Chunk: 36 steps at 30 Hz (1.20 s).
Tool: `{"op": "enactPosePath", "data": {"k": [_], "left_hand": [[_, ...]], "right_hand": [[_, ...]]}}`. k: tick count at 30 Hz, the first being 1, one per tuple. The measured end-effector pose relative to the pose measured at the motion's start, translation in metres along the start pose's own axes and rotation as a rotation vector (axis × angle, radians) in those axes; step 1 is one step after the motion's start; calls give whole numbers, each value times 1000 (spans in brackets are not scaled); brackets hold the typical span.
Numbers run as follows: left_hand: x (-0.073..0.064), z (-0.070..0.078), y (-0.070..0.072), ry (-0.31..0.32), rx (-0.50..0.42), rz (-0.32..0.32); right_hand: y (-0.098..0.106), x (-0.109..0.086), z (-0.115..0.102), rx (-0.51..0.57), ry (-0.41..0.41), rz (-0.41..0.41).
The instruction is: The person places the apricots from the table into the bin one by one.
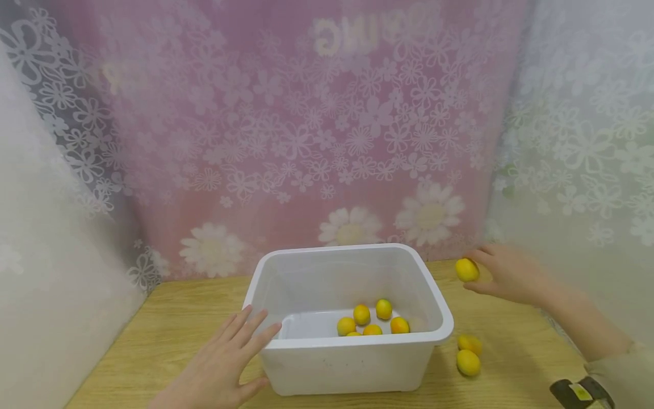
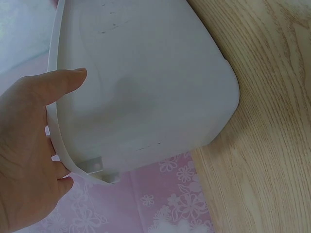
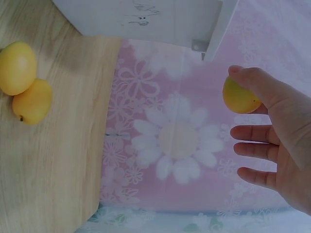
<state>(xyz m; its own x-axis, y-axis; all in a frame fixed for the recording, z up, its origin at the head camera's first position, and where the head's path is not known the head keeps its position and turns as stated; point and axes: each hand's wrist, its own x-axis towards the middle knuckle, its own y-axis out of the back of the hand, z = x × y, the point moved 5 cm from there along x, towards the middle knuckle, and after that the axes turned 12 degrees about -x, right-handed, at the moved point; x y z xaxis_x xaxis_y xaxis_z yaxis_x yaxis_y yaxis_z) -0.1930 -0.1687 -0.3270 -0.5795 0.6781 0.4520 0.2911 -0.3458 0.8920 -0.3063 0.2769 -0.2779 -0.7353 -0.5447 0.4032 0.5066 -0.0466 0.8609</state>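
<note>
Between thumb and index finger, my right hand (image 1: 511, 276) pinches a small yellow fruit (image 1: 467, 270), held up right of the white plastic tub (image 1: 347, 366). In the right wrist view the other fingers of that hand (image 3: 291, 141) stick out apart from the fruit (image 3: 239, 97). My left hand (image 1: 217, 358) is at the tub's front left corner, fingers spread straight over the rim. The left wrist view has its thumb (image 2: 63, 85) outside the wall and the fingertips partly hidden behind the rim. Several yellow-orange fruits (image 1: 361, 314) lie on the tub's floor.
Two more yellow fruits (image 1: 468, 362) lie together on the wooden table (image 1: 189, 312), right of the tub. Flower-printed curtains, a pink one (image 1: 286, 142) at the back and pale ones at both sides, close in the table.
</note>
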Motion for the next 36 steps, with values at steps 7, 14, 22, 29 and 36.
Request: {"op": "enactPosePath", "data": {"k": [7,14,22,29,36], "left_hand": [[0,0,-1,6,3,-12],[0,0,-1,3,-4,-7],[1,-1,0,24,-7,-18],[0,-1,0,24,-1,-22],[0,-1,-1,37,7,-31]], "right_hand": [[9,13,-5,8,-10,-27],[15,31,-12,9,41,35],[19,51,-22,13,38,10],[15,66,-30,21,21,-26],[10,77,-40,24,47,-33]]}}
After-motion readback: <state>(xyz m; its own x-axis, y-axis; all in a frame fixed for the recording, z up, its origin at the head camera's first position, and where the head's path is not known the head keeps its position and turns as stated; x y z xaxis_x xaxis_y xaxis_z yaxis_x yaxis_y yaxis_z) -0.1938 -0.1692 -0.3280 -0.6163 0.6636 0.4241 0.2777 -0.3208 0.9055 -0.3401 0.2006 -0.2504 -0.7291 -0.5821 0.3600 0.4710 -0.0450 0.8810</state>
